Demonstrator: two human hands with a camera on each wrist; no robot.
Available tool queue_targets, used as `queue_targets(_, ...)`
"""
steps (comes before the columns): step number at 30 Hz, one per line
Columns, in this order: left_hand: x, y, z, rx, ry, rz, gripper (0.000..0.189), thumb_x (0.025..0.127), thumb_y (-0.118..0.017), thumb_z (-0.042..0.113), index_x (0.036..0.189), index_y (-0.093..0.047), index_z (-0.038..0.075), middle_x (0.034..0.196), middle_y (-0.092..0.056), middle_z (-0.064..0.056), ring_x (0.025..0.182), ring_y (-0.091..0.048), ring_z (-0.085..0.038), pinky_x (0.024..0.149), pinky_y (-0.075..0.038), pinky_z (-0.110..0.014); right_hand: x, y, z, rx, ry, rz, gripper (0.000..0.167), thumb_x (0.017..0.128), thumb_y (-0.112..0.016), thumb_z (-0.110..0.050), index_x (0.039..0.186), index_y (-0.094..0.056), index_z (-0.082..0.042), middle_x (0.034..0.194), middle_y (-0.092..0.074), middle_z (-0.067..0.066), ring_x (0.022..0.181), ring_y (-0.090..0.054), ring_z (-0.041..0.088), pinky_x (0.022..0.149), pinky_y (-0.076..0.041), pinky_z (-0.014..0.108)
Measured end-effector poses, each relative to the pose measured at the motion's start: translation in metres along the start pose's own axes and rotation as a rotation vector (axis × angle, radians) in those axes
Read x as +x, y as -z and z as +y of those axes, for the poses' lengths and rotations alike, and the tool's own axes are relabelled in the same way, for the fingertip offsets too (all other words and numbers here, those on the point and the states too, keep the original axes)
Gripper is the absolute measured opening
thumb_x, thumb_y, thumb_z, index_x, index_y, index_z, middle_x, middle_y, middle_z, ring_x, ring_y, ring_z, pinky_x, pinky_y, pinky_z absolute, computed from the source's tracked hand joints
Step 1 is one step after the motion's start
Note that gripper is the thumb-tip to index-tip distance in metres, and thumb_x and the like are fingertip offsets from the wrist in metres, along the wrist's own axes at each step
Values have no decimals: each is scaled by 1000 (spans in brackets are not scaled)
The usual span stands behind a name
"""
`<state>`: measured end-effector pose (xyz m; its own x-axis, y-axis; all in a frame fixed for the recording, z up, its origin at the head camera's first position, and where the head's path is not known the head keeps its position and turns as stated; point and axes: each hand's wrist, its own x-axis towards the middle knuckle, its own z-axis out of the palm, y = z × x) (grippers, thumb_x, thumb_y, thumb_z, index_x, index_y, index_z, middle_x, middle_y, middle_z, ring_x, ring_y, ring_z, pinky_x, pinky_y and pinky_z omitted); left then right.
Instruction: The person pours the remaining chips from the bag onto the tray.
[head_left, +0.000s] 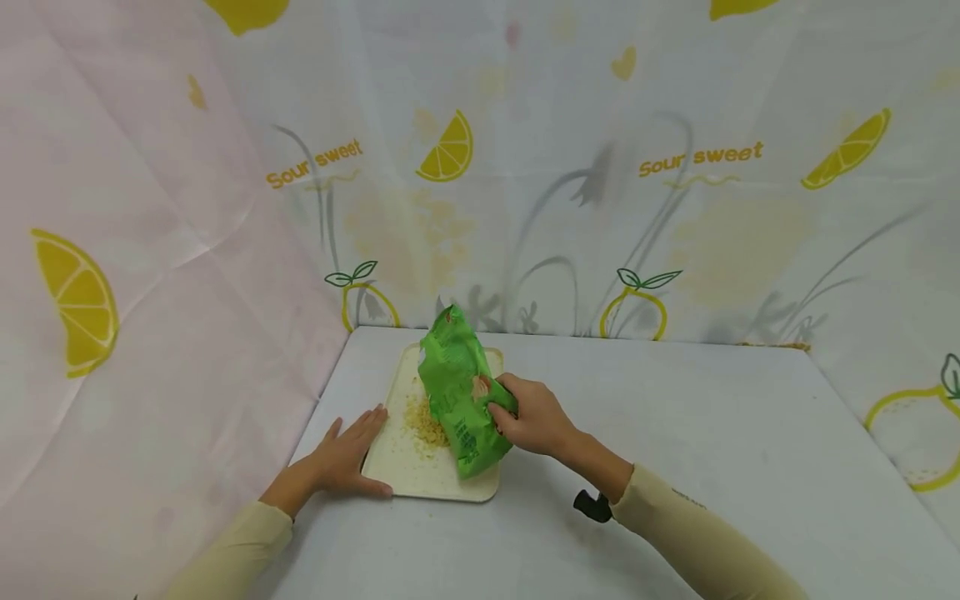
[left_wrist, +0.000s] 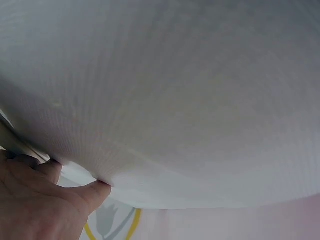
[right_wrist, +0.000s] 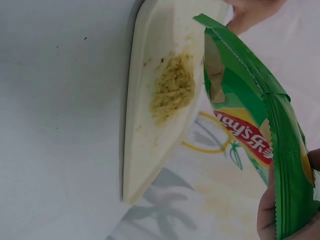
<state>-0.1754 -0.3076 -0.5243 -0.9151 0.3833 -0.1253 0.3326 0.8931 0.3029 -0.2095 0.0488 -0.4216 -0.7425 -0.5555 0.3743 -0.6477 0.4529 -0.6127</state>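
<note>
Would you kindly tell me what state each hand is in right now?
Left hand: open, at the left edge of the cream tray.
Right hand: closed, holding the green Lay's chip bag.

On the green chip bag [head_left: 459, 392] a red banner [right_wrist: 244, 136] probably reads "Lay's", and behind the bag, left and right, the lemon-print backdrop [head_left: 517, 117] says "Sour sweet".

bag [head_left: 459, 392] glossy crinkled plastic film; tray [head_left: 420, 485] smooth, plastic-looking; crumbs [right_wrist: 173, 89] rough, matt; surface [head_left: 637, 400] matt; backdrop [head_left: 525, 100] creased cloth
</note>
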Motion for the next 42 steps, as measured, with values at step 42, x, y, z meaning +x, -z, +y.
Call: queue_targets(42,-2,0,2,-7,7,-19,135,65,-72,78,157,-12,0,165,-15,-20,151,-18,-41,112,-9,-73,-17,-9,10,41,53,139,10,93,-61,-4,102,-65,-3,67,-61,-5,54,-49,-4,47,-44,18)
